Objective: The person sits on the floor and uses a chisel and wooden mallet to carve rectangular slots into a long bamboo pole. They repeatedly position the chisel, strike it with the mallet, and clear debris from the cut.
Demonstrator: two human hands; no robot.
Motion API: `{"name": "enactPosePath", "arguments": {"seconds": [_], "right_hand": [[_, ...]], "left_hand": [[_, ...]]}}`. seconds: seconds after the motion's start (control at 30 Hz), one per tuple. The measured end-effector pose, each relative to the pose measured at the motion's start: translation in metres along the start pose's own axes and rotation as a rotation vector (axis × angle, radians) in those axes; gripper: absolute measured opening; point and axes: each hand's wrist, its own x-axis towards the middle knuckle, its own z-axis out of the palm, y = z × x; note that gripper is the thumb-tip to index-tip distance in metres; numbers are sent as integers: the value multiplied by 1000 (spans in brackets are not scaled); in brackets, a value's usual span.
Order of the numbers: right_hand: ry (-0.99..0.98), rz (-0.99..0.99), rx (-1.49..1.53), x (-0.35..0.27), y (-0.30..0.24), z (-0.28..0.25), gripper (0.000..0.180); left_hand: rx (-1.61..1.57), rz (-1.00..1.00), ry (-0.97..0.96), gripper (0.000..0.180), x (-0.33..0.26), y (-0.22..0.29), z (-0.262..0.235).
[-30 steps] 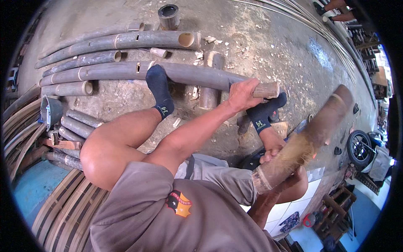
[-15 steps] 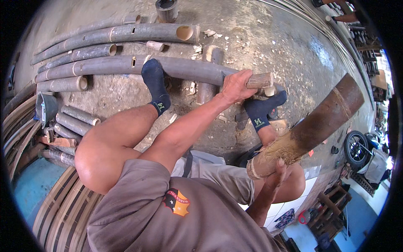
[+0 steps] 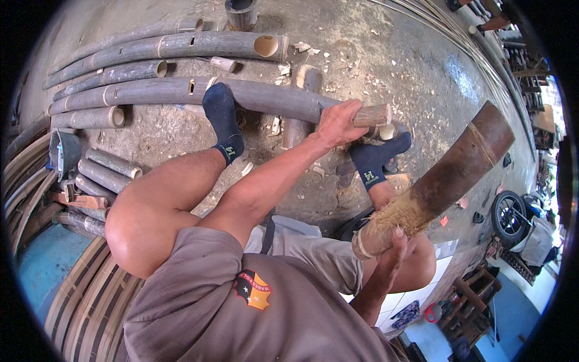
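Observation:
My left hand [image 3: 338,127] is closed around a short, thick wooden handle [image 3: 373,116], whose cut end juts out to the right. That fist rests at the right part of a long grey-brown bamboo pole [image 3: 271,99], which has a small slot cut in it; whatever lies under the fingers is hidden. Raised at the lower right, a thick brown bamboo mallet [image 3: 458,163] slants up and away, its fibres frayed near the grip. My right hand [image 3: 397,253] holds it by the near end, thumb on top. My socked feet rest at the pole.
Several bamboo poles [image 3: 181,49] lie beyond on the left. A short log [image 3: 298,130] sits under the worked pole, with wood chips around it. A grey bucket [image 3: 65,154] and bamboo offcuts [image 3: 102,175] are at left; a wheel [image 3: 508,217] stands at right.
The mallet in my right hand has shifted slightly leftward. My left hand keeps its grip on the wooden handle at the pole, almost unmoved.

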Motion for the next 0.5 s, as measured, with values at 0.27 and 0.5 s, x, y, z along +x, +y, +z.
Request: {"name": "enactPosePath", "arguments": {"seconds": [0.27,0.5], "right_hand": [[-13,-113,-283,62,-17,16,69],[56,-343,-767,108,-36,51,66]], "left_hand": [[-150,-132,70,44,11,-7,1],[-112,-165,104,43,17,-7,-4]]}}
